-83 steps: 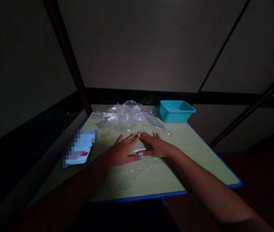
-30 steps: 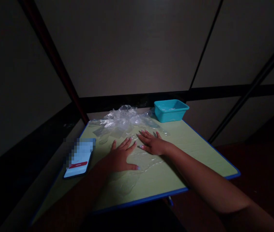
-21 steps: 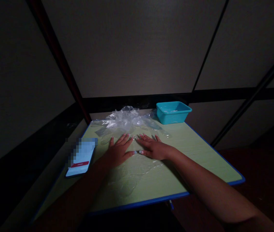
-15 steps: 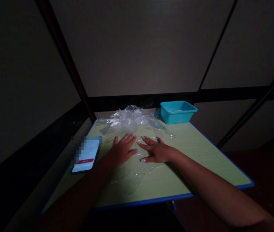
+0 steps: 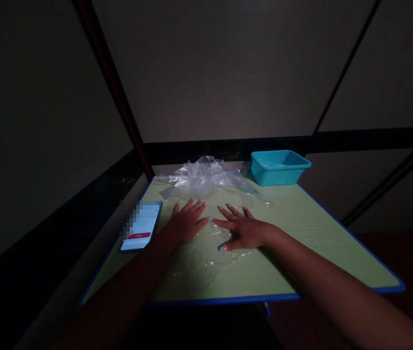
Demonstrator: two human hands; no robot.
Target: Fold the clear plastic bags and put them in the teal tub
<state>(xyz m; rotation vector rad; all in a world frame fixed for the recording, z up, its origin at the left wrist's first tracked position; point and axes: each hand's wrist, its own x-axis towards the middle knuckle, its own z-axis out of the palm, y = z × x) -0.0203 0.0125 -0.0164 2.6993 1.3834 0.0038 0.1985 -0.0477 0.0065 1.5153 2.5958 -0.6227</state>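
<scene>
Both palms face down on a thin clear plastic sheet or bag (image 5: 201, 272) spread over the table. My left hand (image 5: 186, 222) lies flat with its fingers apart, pointing to the far side. My right hand (image 5: 244, 229) is also spread, its thumb out to the side. The left thumb tip and the right index fingertip are close together; whether they touch I cannot tell. Just beyond the fingers sits a crumpled heap of clear plastic bags (image 5: 206, 175). The outline of the flat plastic under my hands is hard to make out.
The light green table (image 5: 319, 243) has a blue edge. A phone (image 5: 142, 228) with a lit screen lies at the left edge. At the far right corner stands a turquoise plastic basket (image 5: 279, 176). Dark-trimmed wall panels (image 5: 228, 73) rise behind the table.
My head view has shifted, so the whole scene sits farther right. My hands stay flat on the plastic; the right hand has moved slightly nearer me and its fingers are spread wider.
</scene>
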